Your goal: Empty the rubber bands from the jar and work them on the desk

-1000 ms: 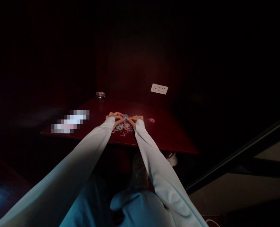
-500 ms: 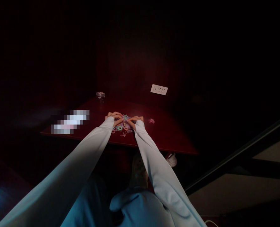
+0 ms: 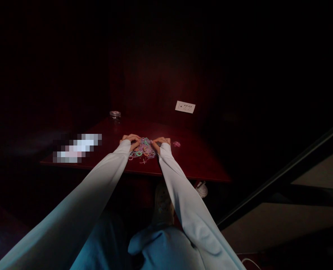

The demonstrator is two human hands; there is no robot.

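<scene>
A loose pile of small coloured bands and rings point(image 3: 145, 149), mostly purple with some green, orange and pink, lies on the dark red table point(image 3: 194, 161). My left hand point(image 3: 131, 140) is at the pile's left edge, its fingers curled and pressed together. On the right edge of the pile rests my right hand point(image 3: 160, 142), also with its fingers bent together. Whatever either hand pinches is too small to make out. A smaller pink cluster point(image 3: 177, 144) sits just right of my right hand.
A clear lidded jar point(image 3: 115, 116) stands at the table's back left. A bright pixelated patch point(image 3: 78, 148) covers something at the left. On the wall behind is a white socket panel point(image 3: 185, 107). A shoe point(image 3: 202, 189) shows below the front edge.
My hands have moved apart, from nearly meeting over the pile to its two sides, so more of its middle shows. The whole view has shifted slightly.
</scene>
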